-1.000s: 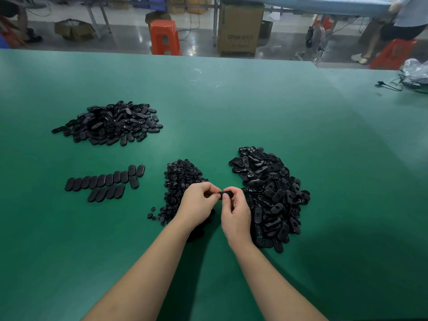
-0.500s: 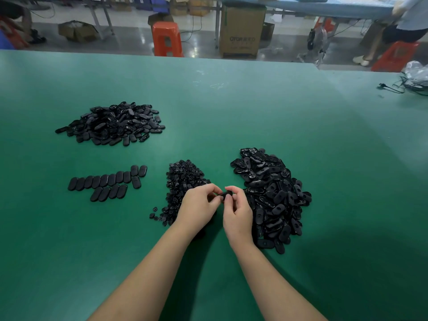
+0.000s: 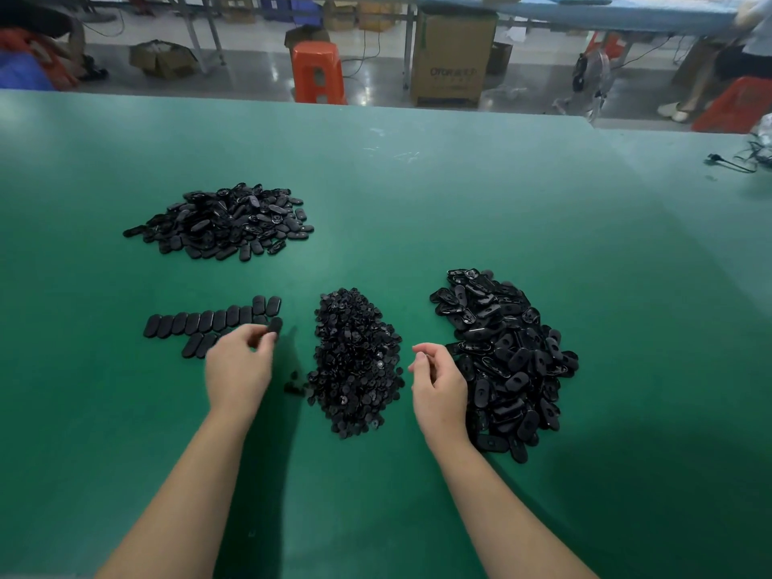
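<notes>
The left hand (image 3: 240, 369) pinches, as far as the blur shows, a piece (image 3: 275, 326) at its fingertips, at the right end of the rows (image 3: 209, 321) beyond its knuckles; dropped carelessly, it could knock them askew or skid into the small heap (image 3: 357, 361) to its right. The right hand (image 3: 438, 382), loosely curled and empty, hovers with the big heap (image 3: 505, 353) just to its right. No bin holds parts: they lie loose on the table (image 3: 417, 202); the far carton's (image 3: 453, 43) contents are hidden.

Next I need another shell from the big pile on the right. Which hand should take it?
Right. The right hand hovers empty beside that pile; the left hand is across at the laid-out rows, fingers on an oval piece.
</notes>
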A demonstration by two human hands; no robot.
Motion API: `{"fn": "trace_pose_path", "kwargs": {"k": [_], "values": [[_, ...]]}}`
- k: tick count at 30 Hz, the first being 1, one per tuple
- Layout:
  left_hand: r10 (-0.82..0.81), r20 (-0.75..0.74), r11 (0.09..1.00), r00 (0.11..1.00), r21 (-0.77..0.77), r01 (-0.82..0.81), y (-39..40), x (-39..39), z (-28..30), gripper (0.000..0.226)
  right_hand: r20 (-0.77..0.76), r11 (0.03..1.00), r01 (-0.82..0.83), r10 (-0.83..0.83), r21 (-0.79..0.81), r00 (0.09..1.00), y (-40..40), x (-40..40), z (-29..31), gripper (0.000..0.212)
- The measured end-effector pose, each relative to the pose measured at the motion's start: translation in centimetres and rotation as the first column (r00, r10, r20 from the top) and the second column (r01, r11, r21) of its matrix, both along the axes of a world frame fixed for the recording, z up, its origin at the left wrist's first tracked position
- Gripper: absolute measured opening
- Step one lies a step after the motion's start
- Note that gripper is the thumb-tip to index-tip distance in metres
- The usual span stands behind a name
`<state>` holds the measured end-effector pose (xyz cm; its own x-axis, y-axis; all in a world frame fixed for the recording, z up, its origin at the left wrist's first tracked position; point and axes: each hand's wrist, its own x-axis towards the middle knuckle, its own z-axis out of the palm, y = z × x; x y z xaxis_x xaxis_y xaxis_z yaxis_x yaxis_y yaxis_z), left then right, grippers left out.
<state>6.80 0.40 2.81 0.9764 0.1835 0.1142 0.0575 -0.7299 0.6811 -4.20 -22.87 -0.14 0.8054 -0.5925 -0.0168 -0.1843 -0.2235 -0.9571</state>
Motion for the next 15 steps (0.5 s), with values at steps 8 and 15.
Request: {"fn": "trace_pose_path", "kwargs": {"k": [8,15], "values": [[0.118,-0.070,0.991,0.990,0.075,-0.113,3.3,0.6,-1.5,0.025,-0.022,1.000,-0.013,0.013,-0.025,1.000,0.2,0.0,0.3,0.021],[0.092,-0.057,0.984,0.994,0.159,-0.082,2.9,0.7,-1.2,0.024,-0.026,1.000,-0.018,0.017,-0.018,1.000,0.2,-0.1,0.5,0.024]]}}
